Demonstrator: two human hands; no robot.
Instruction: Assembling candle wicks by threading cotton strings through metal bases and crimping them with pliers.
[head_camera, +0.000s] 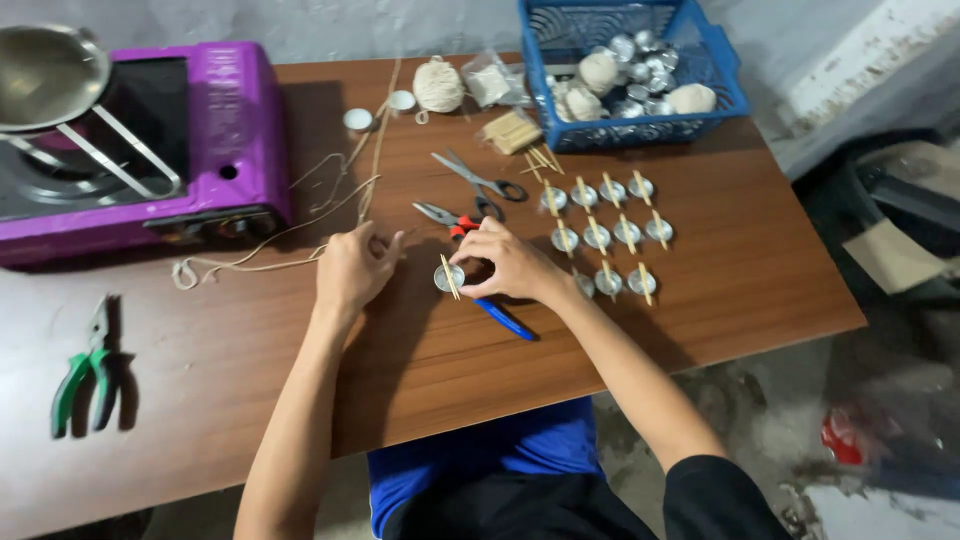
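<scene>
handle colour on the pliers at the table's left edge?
Green, with dark inner edges. The pliers lie apart from both hands; the head view shows them clearly.

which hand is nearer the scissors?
Right. The right hand lies just below the scissors, fingers on a small metal cup. The left hand sits further off, lower left, on the string.

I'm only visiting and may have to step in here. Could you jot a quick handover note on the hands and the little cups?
Left hand: pinching pale twine on the brown wooden table.
Right hand: steadying a small round metal cup with a thin wooden stick across it.
Done: eleven similar cups in rows, each with a stick.
Left: more empty cups in the blue plastic basket.
</scene>
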